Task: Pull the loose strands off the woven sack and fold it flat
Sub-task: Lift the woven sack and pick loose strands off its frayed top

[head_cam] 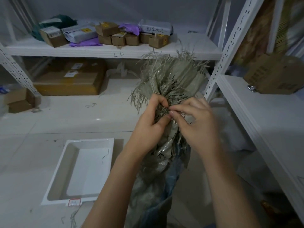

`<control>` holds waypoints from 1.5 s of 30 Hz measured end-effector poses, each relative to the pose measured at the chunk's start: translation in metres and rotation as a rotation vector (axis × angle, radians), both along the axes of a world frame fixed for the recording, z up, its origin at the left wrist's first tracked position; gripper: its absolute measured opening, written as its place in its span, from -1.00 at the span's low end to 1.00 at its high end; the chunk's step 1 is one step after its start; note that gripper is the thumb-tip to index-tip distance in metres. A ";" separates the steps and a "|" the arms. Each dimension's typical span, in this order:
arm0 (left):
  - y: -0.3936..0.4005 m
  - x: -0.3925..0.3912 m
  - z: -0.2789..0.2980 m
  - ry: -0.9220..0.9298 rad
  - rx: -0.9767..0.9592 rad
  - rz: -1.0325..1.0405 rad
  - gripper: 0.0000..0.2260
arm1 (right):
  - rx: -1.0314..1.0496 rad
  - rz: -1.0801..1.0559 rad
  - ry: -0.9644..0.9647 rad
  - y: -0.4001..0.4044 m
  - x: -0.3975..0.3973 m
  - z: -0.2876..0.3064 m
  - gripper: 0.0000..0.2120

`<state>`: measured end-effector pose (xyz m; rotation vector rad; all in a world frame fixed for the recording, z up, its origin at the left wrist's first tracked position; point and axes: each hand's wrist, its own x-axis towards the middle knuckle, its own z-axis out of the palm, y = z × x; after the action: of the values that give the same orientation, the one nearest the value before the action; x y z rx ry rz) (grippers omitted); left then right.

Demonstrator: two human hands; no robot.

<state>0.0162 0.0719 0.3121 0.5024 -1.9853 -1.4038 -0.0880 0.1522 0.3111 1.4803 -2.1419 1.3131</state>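
Strands fan out from the frayed mouth of the woven sack, which hangs bunched in the middle of the view with its long axis running from 6 o'clock, low between the person's forearms, up to 12 o'clock where the fringe spreads in front of the white shelf. The left hand is closed around the gathered neck of the sack just below the fringe, fingers curled over the cloth and thumb pressed in at the tangle. The right hand comes in from 3 o'clock, thumb and forefinger pinched shut on a small clump of strands right where the two hands meet; the rest of its fingers are loosely curled. Both hands touch the sack at the same spot, so neither is nearer, but the right one has the picking grip while the left anchors. Since the fringe runs away toward 12 o'clock, the pull probably has to go along that line or off toward 3 o'clock, with the left hand holding firm. A white tray lies on the floor at 8 o'clock, one stray strand in it. Folding looks far off.
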 end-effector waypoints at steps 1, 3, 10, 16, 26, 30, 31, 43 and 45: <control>0.001 0.000 0.002 0.015 0.018 -0.005 -0.78 | -0.005 0.014 -0.021 0.000 0.000 0.000 -0.85; 0.002 0.001 0.003 0.033 0.037 0.004 -0.82 | -0.011 0.049 -0.036 -0.001 0.002 0.000 -0.85; -0.002 0.001 -0.001 0.050 0.004 0.060 -0.88 | -0.015 0.098 -0.048 0.000 0.002 -0.001 -0.84; -0.001 -0.001 -0.001 0.040 -0.023 0.057 -0.88 | -0.026 -0.005 0.057 0.001 0.002 -0.001 -0.88; 0.002 -0.003 0.004 0.034 0.152 0.161 -0.81 | -0.094 -0.014 0.022 -0.001 0.011 0.001 -0.92; 0.001 -0.001 0.006 0.083 0.299 0.160 -0.83 | -0.127 0.012 -0.066 -0.001 0.011 0.003 -0.92; 0.002 -0.001 0.007 0.081 0.308 0.159 -0.86 | -0.126 0.023 -0.079 0.000 0.010 0.003 -0.92; -0.002 -0.002 -0.002 0.023 0.165 0.178 -0.83 | -0.020 0.053 -0.049 -0.002 0.007 0.000 -0.91; -0.002 -0.003 -0.002 0.015 0.152 0.182 -0.85 | -0.020 0.041 -0.050 -0.002 0.008 0.000 -0.91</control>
<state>0.0135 0.0701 0.3099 0.7203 -1.7807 -1.4446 -0.0796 0.1500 0.3110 1.5064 -2.1329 1.3957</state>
